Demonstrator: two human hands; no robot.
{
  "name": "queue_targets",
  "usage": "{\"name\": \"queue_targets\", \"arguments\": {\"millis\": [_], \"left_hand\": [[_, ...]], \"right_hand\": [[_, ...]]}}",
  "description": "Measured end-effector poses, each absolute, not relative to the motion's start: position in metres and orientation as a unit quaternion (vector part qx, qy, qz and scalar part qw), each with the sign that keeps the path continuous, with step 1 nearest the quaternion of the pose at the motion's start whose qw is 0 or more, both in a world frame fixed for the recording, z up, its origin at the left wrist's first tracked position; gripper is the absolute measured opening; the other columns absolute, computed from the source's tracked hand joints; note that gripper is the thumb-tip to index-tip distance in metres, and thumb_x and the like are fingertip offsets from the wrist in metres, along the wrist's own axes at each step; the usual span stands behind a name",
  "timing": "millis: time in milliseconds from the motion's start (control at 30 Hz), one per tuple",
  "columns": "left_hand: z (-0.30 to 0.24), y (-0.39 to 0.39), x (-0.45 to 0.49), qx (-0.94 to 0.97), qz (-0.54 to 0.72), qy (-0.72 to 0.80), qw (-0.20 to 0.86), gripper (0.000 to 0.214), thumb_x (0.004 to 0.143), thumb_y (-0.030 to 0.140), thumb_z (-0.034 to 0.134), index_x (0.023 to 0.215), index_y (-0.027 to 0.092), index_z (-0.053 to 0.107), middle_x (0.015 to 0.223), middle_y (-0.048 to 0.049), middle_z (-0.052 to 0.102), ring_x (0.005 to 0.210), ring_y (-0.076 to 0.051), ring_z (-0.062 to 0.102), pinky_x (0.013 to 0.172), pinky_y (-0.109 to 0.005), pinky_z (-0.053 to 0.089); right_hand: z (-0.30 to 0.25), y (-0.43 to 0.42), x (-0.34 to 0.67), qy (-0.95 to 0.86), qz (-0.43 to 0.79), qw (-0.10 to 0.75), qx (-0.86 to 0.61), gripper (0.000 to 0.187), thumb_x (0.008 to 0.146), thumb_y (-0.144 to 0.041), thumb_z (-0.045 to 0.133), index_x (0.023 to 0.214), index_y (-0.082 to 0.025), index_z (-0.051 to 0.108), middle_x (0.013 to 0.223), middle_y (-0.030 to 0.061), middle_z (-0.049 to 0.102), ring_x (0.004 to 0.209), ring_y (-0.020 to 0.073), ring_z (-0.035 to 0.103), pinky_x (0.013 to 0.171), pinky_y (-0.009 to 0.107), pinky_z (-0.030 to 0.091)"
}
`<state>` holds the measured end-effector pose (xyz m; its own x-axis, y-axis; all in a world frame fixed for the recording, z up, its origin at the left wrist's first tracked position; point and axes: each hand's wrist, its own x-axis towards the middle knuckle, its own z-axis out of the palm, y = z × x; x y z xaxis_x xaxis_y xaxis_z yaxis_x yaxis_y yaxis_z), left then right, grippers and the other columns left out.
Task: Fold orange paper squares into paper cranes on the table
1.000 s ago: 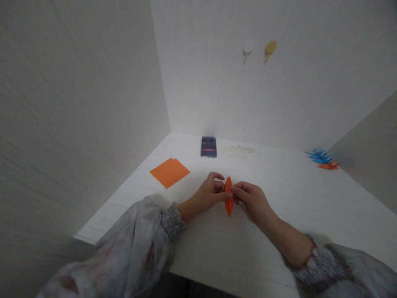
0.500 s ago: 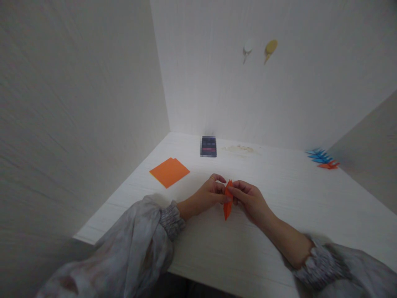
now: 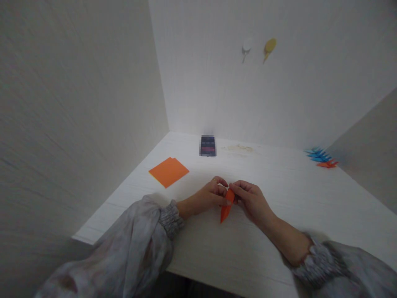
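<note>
A narrow folded orange paper piece (image 3: 226,210) is held just above the white table (image 3: 279,231) in front of me. My left hand (image 3: 210,195) pinches its upper end from the left, a ring on one finger. My right hand (image 3: 250,200) pinches the same end from the right. The fingers of both hands meet at the top of the paper, and its pointed lower tip slants down to the left. Its upper tip is hidden by my fingers.
A stack of flat orange paper sheets (image 3: 168,171) lies to the left. A small dark box (image 3: 208,145) stands near the back wall. Several blue folded figures (image 3: 316,155) and an orange one (image 3: 326,164) sit at the far right. Two hooks (image 3: 257,49) hang on the wall.
The orange piece stood nearly upright between my fingers a second ago. It now tilts, lower tip to the left, and my fingers have closed over its upper end.
</note>
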<state>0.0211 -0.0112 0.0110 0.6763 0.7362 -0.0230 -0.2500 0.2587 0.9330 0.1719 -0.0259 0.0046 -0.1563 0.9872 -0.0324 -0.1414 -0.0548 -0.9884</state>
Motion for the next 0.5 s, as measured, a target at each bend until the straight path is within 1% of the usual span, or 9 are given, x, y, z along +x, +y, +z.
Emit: {"name": "queue_targets", "arguments": {"millis": [200,300,400,500], "left_hand": [[0.0117,-0.0115,0.0216,0.512,0.329,0.237,0.757,0.047,0.055,0.017,0.069,0.084,0.018,0.033,0.056,0.0078,0.049,0.053,-0.009,0.051,0.049,-0.019,0.031],[0.0095,-0.0106,0.0224,0.511,0.34,0.25,0.749,0.049,0.054,0.02,0.071,0.084,0.018,0.032,0.057,0.0073,0.051,0.055,-0.01,0.054,0.051,-0.02,0.033],[0.0065,-0.0081,0.0224,0.512,0.37,0.282,0.722,0.047,0.056,0.022,0.07,0.083,0.018,0.032,0.059,0.0055,0.054,0.058,-0.011,0.055,0.054,-0.022,0.035],[0.0054,-0.0053,0.0212,0.513,0.414,0.319,0.681,0.044,0.059,0.024,0.068,0.082,0.018,0.031,0.06,0.0055,0.054,0.053,-0.009,0.053,0.054,-0.021,0.034]], "right_hand": [[0.0057,-0.0263,0.1698,-0.485,0.574,0.495,-0.435,0.024,0.071,-0.035,0.059,0.057,-0.016,0.058,0.05,-0.0017,0.051,0.046,0.0082,0.042,0.046,0.022,0.033],[0.0051,-0.0234,0.1707,-0.482,0.585,0.495,-0.425,0.026,0.072,-0.036,0.058,0.057,-0.015,0.057,0.05,-0.0022,0.05,0.046,0.0081,0.043,0.046,0.022,0.033],[0.0057,-0.0207,0.1721,-0.482,0.606,0.486,-0.405,0.029,0.076,-0.041,0.052,0.063,-0.016,0.059,0.054,-0.0006,0.053,0.049,0.0096,0.046,0.048,0.023,0.035],[0.007,-0.0205,0.1724,-0.493,0.616,0.461,-0.407,0.029,0.076,-0.043,0.05,0.07,-0.017,0.06,0.061,0.0015,0.058,0.051,0.0106,0.048,0.049,0.024,0.037]]}}
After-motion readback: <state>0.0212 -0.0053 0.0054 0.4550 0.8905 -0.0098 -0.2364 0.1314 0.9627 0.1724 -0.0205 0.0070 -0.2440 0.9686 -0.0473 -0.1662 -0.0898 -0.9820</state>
